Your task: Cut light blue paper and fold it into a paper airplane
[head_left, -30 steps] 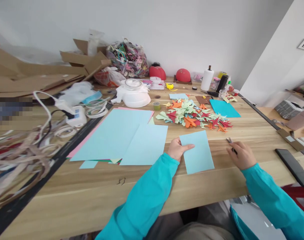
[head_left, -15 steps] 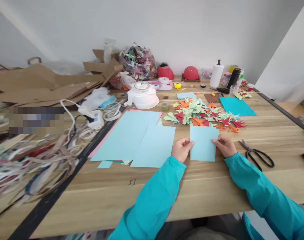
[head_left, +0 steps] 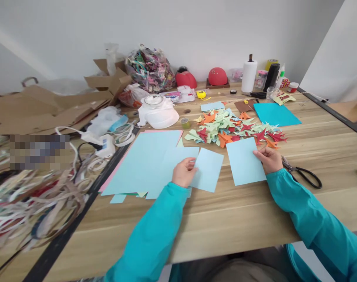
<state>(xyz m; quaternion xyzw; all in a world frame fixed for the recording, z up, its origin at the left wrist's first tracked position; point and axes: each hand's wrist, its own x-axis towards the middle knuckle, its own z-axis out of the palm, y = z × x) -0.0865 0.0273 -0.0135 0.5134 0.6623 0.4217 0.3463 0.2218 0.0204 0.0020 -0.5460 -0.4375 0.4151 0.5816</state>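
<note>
Between its thumb and fingers my left hand [head_left: 184,172] pinches the left edge of a light blue sheet of paper [head_left: 209,169], tilted and partly over the larger blue sheets. A second light blue sheet [head_left: 245,162] is gripped by its right edge in my right hand [head_left: 269,159]. The two small sheets are apart, with bare wood between them. To the left lies a stack of large blue paper [head_left: 146,156], pink and green edges showing beneath. Just beyond my right hand is a pile of folded paper shapes [head_left: 225,123] in green, orange and red.
Black-handled scissors [head_left: 306,175] lie right of my right hand. A teal sheet [head_left: 276,114] and a white roll [head_left: 249,76] stand farther back. Tangled straps [head_left: 49,203], a power strip [head_left: 106,147] and cardboard [head_left: 58,100] crowd the left side.
One small blue sheet was held between both hands; now two are apart, one in each hand. My left hand has moved left with its sheet. The view has shifted slightly.
</note>
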